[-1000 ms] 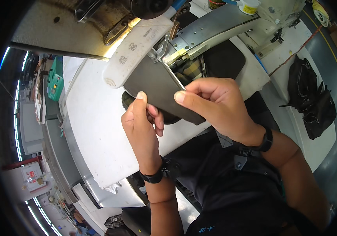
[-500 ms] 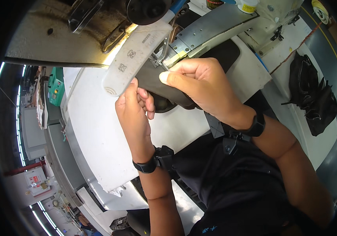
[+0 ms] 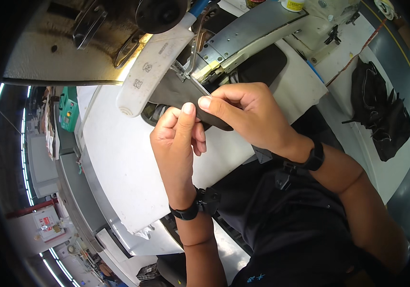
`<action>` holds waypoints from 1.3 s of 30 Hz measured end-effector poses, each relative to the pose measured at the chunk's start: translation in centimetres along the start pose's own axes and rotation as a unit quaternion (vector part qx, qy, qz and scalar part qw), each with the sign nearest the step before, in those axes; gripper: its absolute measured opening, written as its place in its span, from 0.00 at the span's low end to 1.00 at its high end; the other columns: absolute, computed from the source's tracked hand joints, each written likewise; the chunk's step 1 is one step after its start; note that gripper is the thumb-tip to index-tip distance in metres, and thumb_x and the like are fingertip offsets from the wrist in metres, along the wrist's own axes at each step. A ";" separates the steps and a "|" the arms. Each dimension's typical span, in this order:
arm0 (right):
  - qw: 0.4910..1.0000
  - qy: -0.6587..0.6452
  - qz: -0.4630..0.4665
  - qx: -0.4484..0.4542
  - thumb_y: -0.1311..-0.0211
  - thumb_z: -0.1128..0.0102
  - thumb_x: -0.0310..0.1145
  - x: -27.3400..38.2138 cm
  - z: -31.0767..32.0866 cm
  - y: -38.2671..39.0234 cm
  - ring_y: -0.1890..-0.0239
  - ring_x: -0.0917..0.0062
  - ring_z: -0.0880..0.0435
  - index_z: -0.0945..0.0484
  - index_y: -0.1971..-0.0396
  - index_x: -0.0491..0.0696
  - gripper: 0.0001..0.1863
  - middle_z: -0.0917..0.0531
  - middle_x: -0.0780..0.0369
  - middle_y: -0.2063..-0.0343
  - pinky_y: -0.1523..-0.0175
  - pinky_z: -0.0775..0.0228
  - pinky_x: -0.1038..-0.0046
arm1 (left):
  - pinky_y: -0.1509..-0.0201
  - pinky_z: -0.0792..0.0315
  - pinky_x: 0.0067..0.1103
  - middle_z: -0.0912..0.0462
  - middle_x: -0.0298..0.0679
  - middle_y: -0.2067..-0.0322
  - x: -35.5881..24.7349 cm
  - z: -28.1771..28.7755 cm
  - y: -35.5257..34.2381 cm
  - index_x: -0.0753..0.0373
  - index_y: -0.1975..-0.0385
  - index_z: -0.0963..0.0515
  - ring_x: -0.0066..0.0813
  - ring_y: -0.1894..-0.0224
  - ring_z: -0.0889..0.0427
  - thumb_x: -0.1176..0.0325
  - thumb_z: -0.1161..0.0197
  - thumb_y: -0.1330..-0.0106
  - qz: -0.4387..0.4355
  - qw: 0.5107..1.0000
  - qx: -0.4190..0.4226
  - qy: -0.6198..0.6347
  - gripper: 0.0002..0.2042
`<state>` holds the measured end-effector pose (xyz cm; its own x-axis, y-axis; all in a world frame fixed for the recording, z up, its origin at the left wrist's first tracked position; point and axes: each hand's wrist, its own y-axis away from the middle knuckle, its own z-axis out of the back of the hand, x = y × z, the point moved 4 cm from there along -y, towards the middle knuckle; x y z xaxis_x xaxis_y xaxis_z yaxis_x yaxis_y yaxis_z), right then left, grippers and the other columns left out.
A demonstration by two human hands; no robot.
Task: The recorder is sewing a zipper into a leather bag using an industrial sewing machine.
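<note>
A dark grey-brown piece of fabric (image 3: 178,91) lies under the sewing machine's presser foot (image 3: 182,72), partly on the narrow machine arm (image 3: 243,36). A zipper (image 3: 199,85) with metal teeth runs from the foot toward me along the fabric. My right hand (image 3: 248,112) pinches the fabric at the zipper's near end, thumb on top. Close beside it, my left hand (image 3: 178,131) has thumb and forefinger pressed together on the fabric's near edge, its other fingers curled. Part of the fabric is hidden beneath both hands.
Above the work hangs a pale lamp (image 3: 150,69), lighting the machine head (image 3: 71,52). A white tabletop (image 3: 119,158) spreads below. Dark fabric pieces (image 3: 379,110) lie in a heap at the right. A green case (image 3: 68,107) stands at the left, and a small yellow-labelled pot (image 3: 293,5) at the top.
My left hand has moved right and slightly nearer, beside the right hand's thumb. The right hand has slid a little toward me, so more of the zipper shows.
</note>
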<state>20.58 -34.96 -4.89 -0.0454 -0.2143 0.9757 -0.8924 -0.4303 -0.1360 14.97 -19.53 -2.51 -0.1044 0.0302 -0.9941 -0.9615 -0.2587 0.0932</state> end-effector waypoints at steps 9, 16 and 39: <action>1.000 -0.026 0.005 -0.011 0.26 0.37 0.33 -0.7 -0.4 -0.9 0.76 0.93 0.29 0.13 0.66 0.38 0.13 0.19 0.70 0.79 0.73 0.40 0.83 | 0.80 0.38 0.14 0.23 0.33 0.82 0.0 0.3 -1.0 0.61 0.74 0.25 0.16 0.84 0.28 0.60 0.38 0.21 -0.008 1.000 0.006 0.016 0.17; 1.000 -0.006 0.006 -0.007 0.24 0.41 0.31 -0.3 -0.3 -1.3 0.76 0.92 0.25 0.13 0.68 0.38 0.15 0.17 0.69 0.78 0.73 0.36 0.82 | 0.81 0.38 0.13 0.23 0.32 0.81 -0.1 -0.1 -1.3 0.60 0.72 0.25 0.15 0.83 0.29 0.59 0.39 0.21 -0.022 1.000 -0.007 0.005 0.16; 0.967 0.170 0.181 0.063 0.40 0.24 0.36 -0.9 2.8 4.0 0.61 0.74 0.24 0.26 0.75 0.47 0.16 0.22 0.67 0.73 0.40 0.38 0.69 | 0.66 0.27 0.12 0.20 0.37 0.54 -0.3 -1.9 3.3 0.63 0.50 0.22 0.18 0.62 0.20 0.76 0.24 0.36 -0.214 0.943 -0.170 -0.188 0.17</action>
<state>18.29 -39.00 -6.81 -0.5079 -0.0785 0.8578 -0.7304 -0.4888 -0.4772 12.33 -22.27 -1.99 0.1298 0.5255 -0.8408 -0.8058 -0.4382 -0.3983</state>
